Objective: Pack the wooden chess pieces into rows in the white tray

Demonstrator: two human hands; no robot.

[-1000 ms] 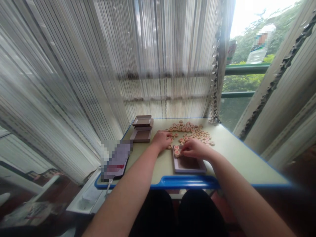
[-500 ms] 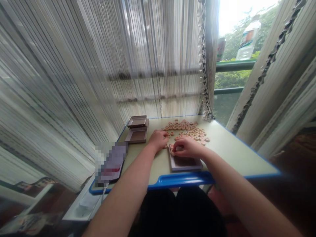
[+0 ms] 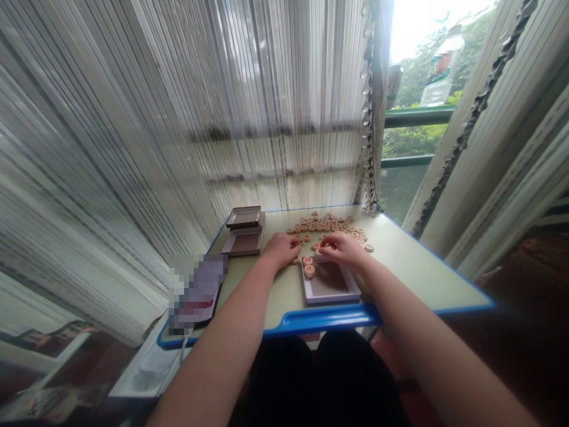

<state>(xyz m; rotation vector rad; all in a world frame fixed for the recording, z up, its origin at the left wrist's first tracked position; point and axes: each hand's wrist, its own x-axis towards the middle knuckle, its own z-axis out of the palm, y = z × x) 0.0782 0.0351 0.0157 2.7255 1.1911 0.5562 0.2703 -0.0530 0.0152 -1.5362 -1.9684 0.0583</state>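
Observation:
An open shallow box [image 3: 331, 298] lies near the table's front edge, with two round wooden pieces [image 3: 309, 271] marked in red at its left side. Beyond it spreads a large group of similar round pieces [image 3: 326, 226]. My right hand [image 3: 344, 249] is over the box's far edge, its fingers curled down at pieces there; what is between the fingertips is hidden. Left of the box, my left hand [image 3: 283, 249] rests on the table with bent fingers beside a few loose pieces, and its fingertips are too small to make out.
At the back left of the table [image 3: 418, 276] sit an open box [image 3: 245, 242] and a smaller stacked box part [image 3: 243, 217]. A blurred phone-like device [image 3: 200, 296] with a cable lies at the left edge. Curtains hang behind; a bottle [image 3: 440, 71] stands by the window.
My right hand has moved from inside the box to its far edge, leaving a piece in the box. The whole view has shifted slightly; my left hand stays in place.

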